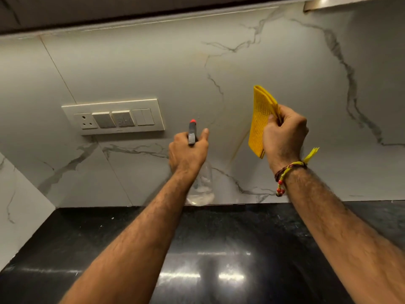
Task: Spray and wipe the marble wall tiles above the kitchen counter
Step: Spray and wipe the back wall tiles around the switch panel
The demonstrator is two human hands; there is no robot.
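Observation:
The white marble wall tiles [175,69] with grey veins fill the upper half of the head view, above a black counter [92,242]. My left hand [188,152] grips a clear spray bottle [202,187] by its neck; the grey sprayer head with a red nozzle tip points at the wall. A little liquid sits in the bottle's base. My right hand [283,136] holds a folded yellow cloth [260,119] upright, close to the wall and to the right of the bottle. A faint yellowish streak runs down the tile between the two hands.
A cream switch plate [114,116] with a socket and switches is mounted on the wall, left of the bottle. A dark cabinet underside [87,12] overhangs the tiles. A side wall [19,205] meets the counter at the left corner. A beaded thread band circles my right wrist.

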